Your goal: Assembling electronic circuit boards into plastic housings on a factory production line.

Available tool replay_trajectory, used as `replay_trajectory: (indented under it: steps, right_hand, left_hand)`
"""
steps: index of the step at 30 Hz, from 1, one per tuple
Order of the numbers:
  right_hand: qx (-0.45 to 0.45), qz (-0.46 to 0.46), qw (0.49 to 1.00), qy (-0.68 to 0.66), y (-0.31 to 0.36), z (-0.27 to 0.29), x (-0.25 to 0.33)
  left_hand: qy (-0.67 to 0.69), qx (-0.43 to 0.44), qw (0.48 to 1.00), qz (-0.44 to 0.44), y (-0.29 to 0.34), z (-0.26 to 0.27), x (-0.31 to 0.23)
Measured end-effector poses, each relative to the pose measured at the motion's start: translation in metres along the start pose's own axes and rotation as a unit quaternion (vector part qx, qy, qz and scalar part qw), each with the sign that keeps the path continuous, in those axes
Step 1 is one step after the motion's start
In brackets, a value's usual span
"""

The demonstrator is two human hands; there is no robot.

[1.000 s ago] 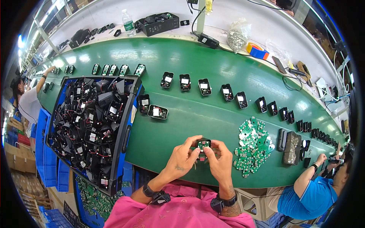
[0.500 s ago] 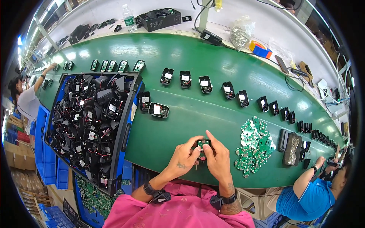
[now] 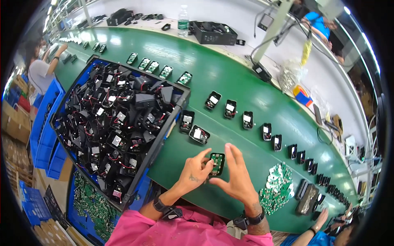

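Note:
A small black case [image 3: 222, 165] with a green circuit board [image 3: 216, 160] seated inside it is in front of me at the bench's near side. My left hand [image 3: 193, 171] grips the case's left edge, with the thumb at the board's side. On the other side, my right hand [image 3: 237, 177] is open, its fingers stretched out and apart from the thumb, close beside the case. Beyond my hands lie two black cases, one of them tilted [image 3: 199, 134] and one more upright [image 3: 187, 121], with white blocks inside.
A large black-and-blue bin [image 3: 180, 107] heaped with black cases stands at left. Green boards [image 3: 276, 188] lie piled right of my hands. Open cases [image 3: 248, 119] form a curved row across the green bench [image 3: 230, 197]. Co-workers sit at far left and lower right.
My right hand has let go of the case and opened out to the right. The left hand keeps its hold. The whole view has turned, shifting the bin and piles.

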State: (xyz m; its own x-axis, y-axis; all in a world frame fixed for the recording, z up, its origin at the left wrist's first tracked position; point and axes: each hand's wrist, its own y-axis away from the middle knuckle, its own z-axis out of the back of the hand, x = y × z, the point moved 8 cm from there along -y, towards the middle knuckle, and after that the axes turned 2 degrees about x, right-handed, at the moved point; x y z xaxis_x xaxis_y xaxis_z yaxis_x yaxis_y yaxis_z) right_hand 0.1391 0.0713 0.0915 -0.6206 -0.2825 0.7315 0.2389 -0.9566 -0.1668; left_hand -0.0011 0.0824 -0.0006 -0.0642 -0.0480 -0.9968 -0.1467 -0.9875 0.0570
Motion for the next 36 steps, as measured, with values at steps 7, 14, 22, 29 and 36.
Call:
replay_trajectory:
  steps: [7,14,22,29,36]
  right_hand:
    - [0.083,0.162,0.969,0.167,-0.098,-0.008,0.015]
    - [0.049,0.036,0.961,0.269,-0.262,-0.066,-0.031]
    - [0.101,0.000,0.947,0.306,-0.273,-0.064,-0.053]
    - [0.124,0.028,0.957,0.260,-0.243,-0.060,-0.077]
    - [0.046,0.116,0.953,0.275,-0.275,-0.076,-0.041]
  left_hand:
    - [-0.013,-0.058,0.998,-0.035,0.019,0.034,-0.018]
    - [-0.136,-0.077,0.982,-0.108,0.031,0.034,-0.002]
    - [-0.132,-0.088,0.976,-0.149,0.032,0.033,-0.002]
    - [-0.119,-0.084,0.982,-0.123,0.029,0.036,-0.006]
    - [-0.146,-0.094,0.977,-0.124,0.030,0.034,-0.005]
